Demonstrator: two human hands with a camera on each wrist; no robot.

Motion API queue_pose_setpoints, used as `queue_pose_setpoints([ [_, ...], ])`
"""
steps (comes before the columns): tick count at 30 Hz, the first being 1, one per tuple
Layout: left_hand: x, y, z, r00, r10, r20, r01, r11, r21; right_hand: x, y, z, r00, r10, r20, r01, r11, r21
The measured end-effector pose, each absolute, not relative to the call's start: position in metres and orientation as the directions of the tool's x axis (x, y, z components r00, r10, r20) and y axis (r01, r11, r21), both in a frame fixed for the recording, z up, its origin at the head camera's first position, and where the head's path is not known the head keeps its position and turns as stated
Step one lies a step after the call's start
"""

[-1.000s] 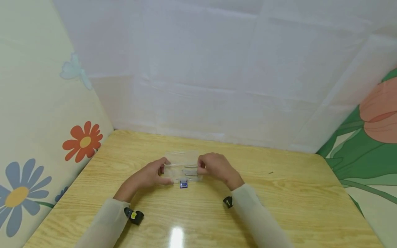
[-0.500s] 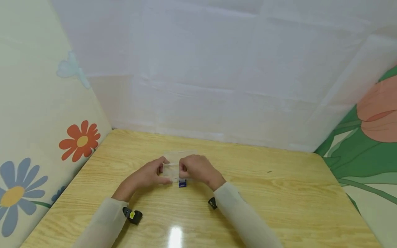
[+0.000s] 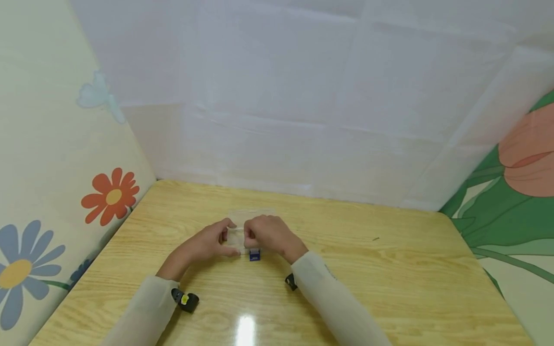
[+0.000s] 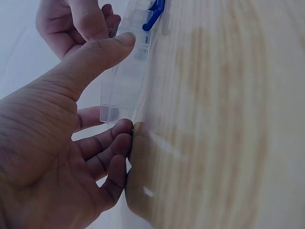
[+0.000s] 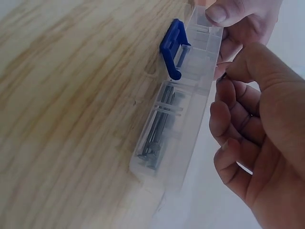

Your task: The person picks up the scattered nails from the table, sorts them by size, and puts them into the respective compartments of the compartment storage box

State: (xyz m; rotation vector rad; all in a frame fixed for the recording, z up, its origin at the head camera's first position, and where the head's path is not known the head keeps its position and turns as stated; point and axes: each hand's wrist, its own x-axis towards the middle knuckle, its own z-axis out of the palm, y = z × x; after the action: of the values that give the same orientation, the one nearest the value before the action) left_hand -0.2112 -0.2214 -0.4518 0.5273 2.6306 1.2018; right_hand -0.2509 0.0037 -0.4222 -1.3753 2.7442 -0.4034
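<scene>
A clear plastic compartment box (image 3: pixel 235 235) with a raised lid lies on the table, and its blue latch (image 5: pixel 174 44) hangs at the front wall. My left hand (image 3: pixel 212 241) holds the box's left end, thumb on the front wall and fingers at the side. Above the middle compartments is my right hand (image 3: pixel 271 234), its thumb and index finger pinching a small dark piece (image 5: pixel 223 76). Only the piece's tip shows, so its kind is unclear. Several long metal nails or screws (image 5: pixel 161 119) lie in the right compartments; in the head view my right hand covers them.
A thin dark piece (image 3: pixel 375 239) lies on the wooden table (image 3: pixel 415 283) to the right. White cloth (image 3: pixel 277 120) hangs behind the table. Flower-printed cloth (image 3: pixel 39 144) stands at the left, with another at the right.
My right hand has moved left from the box's right end to over its middle, and now hides the metal pieces in the head view. The left hand keeps its place on the box.
</scene>
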Motion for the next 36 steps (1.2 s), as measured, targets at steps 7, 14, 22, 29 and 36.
queue_pose_setpoints([
  [7,-0.210,-0.222,-0.452,-0.919,0.391,-0.051,0.220,0.615,0.758,-0.250,0.004,-0.422,-0.611,-0.789,0.070,-0.775,0.577,-0.258],
  [14,-0.208,-0.221,-0.448,-0.924,0.379,-0.057,0.211,0.628,0.749,-0.247,0.006,-0.418,-0.612,-0.786,0.086,-0.775,0.575,-0.260],
  [22,-0.206,-0.221,-0.445,-0.925,0.378,-0.040,0.226,0.633,0.741,-0.244,0.013,-0.414,-0.639,-0.764,0.088,-0.754,0.600,-0.266],
  [29,-0.204,-0.221,-0.442,-0.924,0.380,-0.038,0.233,0.638,0.734,-0.239,0.026,-0.410,-0.652,-0.749,0.117,-0.743,0.600,-0.298],
  [36,-0.203,-0.221,-0.440,-0.929,0.367,-0.045,0.220,0.647,0.730,-0.232,0.055,-0.407,-0.676,-0.720,0.159,-0.725,0.612,-0.315],
])
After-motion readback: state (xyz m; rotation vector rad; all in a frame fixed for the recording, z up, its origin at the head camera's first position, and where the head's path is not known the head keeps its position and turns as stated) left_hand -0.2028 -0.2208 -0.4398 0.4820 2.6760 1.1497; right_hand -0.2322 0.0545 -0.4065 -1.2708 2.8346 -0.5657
